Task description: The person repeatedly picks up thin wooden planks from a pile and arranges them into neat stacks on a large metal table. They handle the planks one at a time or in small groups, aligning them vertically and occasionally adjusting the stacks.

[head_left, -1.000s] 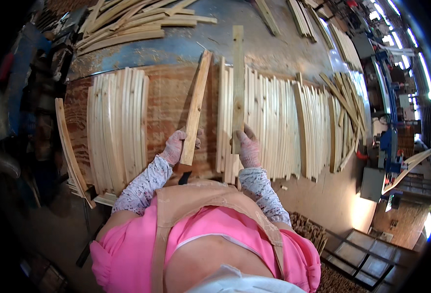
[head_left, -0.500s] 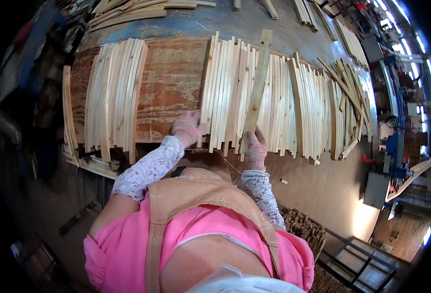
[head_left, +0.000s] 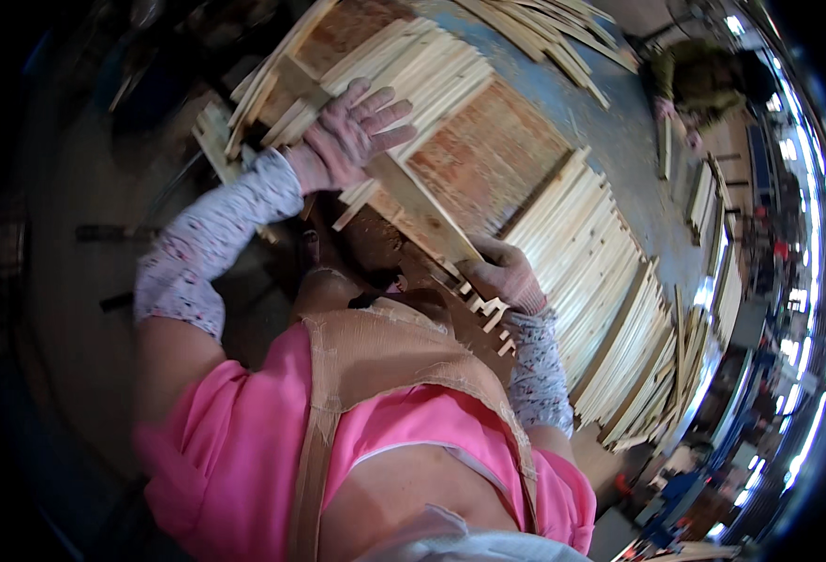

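The workshop bench's reddish-brown plywood top [head_left: 493,140], observed in the head view, bears a left row of pale wooden slats [head_left: 413,80] and a longer right row [head_left: 582,253], with a co-worker [head_left: 708,80] farther off. The right gloved hand [head_left: 505,273] grips the near end of a single wooden slat [head_left: 421,206], which slants along the bench's near edge toward upper left. The left gloved hand [head_left: 343,140] is spread over that slat; contact cannot be determined.

"Where is the room's light?"
"Bright white strips [head_left: 813,431] along the far right; the left lies in shadow."
"And the floor [head_left: 81,347]?"
"Dim, brownish grey at left."
"Furniture?"
"A worktop [head_left: 493,155] with reddish-brown and blue-grey surfaces; blue equipment [head_left: 680,496] at lower right."
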Demonstrator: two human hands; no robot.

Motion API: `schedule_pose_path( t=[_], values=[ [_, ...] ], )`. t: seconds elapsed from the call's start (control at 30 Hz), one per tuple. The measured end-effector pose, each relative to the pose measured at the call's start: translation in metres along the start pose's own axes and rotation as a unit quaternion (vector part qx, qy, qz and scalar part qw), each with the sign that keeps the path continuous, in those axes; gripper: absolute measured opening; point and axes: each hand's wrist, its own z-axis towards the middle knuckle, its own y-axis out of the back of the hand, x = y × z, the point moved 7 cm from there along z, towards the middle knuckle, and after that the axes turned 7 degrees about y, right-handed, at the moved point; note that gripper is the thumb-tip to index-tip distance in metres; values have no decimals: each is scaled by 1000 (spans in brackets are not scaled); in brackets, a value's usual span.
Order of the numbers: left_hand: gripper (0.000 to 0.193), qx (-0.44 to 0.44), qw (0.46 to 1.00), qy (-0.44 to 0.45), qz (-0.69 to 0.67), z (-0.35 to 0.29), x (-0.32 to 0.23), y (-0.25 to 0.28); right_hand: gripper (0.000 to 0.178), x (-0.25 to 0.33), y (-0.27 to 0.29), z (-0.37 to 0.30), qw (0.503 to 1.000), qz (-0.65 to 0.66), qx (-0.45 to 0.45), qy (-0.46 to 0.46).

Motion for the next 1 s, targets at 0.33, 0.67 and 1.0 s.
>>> schedule_pose_path(
  t=[0.33,0.67,1.0],
  values=[
    [68,-183,686,678,-189,-337,288,-59,46,127,-77,216,919,37,-311,240],
    [39,-97,468,840,-257,-435,305,-396,41,73,-260,307,967,-228,65,95],
    [54,16,465,736,-492,-373,281,-476,44,46,-224,308,975,-213,-41,-47]
  ],
)
